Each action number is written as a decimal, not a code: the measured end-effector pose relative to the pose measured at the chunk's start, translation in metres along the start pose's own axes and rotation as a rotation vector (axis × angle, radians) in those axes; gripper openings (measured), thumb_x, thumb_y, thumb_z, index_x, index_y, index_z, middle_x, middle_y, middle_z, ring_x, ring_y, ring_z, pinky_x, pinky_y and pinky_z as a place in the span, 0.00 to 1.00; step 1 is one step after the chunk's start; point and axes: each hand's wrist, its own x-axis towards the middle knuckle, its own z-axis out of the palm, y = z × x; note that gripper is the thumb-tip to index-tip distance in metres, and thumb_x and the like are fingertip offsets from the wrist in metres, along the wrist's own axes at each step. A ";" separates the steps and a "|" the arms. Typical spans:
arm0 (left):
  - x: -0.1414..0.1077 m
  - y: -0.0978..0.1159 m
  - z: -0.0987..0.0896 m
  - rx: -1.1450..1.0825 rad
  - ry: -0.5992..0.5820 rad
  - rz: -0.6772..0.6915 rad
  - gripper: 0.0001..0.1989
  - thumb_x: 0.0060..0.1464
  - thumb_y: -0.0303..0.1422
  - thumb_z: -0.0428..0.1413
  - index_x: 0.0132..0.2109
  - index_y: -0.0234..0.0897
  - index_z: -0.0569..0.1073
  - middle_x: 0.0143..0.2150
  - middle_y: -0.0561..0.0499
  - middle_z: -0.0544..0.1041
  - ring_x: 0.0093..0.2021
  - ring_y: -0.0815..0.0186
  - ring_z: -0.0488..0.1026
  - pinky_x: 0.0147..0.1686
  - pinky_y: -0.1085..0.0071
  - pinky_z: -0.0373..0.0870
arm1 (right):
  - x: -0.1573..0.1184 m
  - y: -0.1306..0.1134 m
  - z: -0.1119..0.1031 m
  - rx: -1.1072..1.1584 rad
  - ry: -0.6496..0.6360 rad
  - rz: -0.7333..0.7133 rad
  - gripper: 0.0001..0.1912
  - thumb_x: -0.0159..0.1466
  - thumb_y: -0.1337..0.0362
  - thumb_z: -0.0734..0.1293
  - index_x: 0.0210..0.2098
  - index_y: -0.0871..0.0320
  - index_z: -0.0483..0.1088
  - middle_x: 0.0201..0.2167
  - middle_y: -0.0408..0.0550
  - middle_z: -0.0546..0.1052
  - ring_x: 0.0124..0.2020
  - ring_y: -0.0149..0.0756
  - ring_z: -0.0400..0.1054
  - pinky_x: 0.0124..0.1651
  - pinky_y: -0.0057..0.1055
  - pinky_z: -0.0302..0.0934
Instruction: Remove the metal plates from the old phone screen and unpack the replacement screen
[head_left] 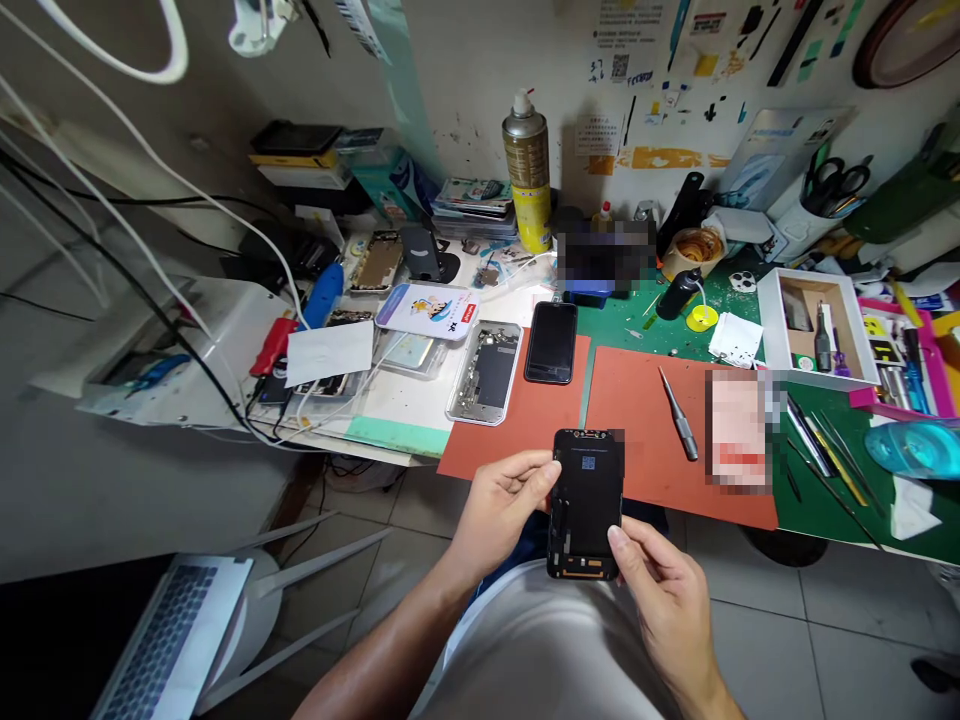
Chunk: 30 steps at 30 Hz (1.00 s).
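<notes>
A black phone screen assembly (589, 510) is held up just off the table's front edge, its back side with a small printed code facing me. My left hand (510, 505) pinches its upper left edge between thumb and fingers. On the lower right edge, my right hand (660, 580) grips it the same way. Beyond it lies a dark phone (552, 342) on the orange-red mat (495, 450). An opened phone housing (487, 372) with bare inner parts rests left of that phone. A grey screwdriver (679, 415) lies on the right-hand mat.
Tweezers and thin tools (832, 450) lie at right beside a blue translucent container (915, 448). A white box (817, 330) of tools stands behind them. A spray can (527, 175) stands at the back. Cables (217, 340) hang at left, above a laptop (176, 640) on a stool.
</notes>
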 end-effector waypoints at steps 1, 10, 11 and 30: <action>0.000 0.001 0.001 0.039 0.003 0.002 0.19 0.60 0.47 0.66 0.46 0.34 0.87 0.33 0.46 0.85 0.30 0.64 0.80 0.33 0.70 0.79 | -0.001 0.001 0.000 -0.003 0.003 -0.007 0.19 0.65 0.47 0.74 0.42 0.55 0.86 0.29 0.44 0.81 0.27 0.34 0.71 0.34 0.29 0.70; -0.001 0.005 0.008 0.117 -0.011 -0.066 0.21 0.58 0.50 0.66 0.44 0.35 0.87 0.29 0.48 0.82 0.27 0.65 0.77 0.29 0.71 0.77 | 0.011 0.011 -0.013 0.022 -0.030 0.005 0.21 0.66 0.46 0.73 0.46 0.57 0.84 0.33 0.49 0.83 0.35 0.41 0.78 0.39 0.30 0.74; -0.001 0.005 0.008 0.118 -0.016 -0.071 0.21 0.59 0.50 0.66 0.44 0.35 0.87 0.29 0.48 0.82 0.27 0.65 0.77 0.29 0.71 0.77 | 0.013 0.010 -0.014 0.008 -0.033 -0.005 0.21 0.66 0.47 0.73 0.46 0.57 0.85 0.31 0.48 0.82 0.33 0.39 0.76 0.35 0.28 0.72; -0.003 0.014 0.007 0.043 -0.256 -0.158 0.21 0.63 0.43 0.64 0.58 0.39 0.83 0.41 0.44 0.84 0.37 0.63 0.77 0.36 0.71 0.71 | 0.019 0.010 -0.020 -0.079 -0.025 -0.023 0.21 0.67 0.46 0.71 0.40 0.58 0.85 0.24 0.45 0.76 0.23 0.31 0.65 0.26 0.26 0.62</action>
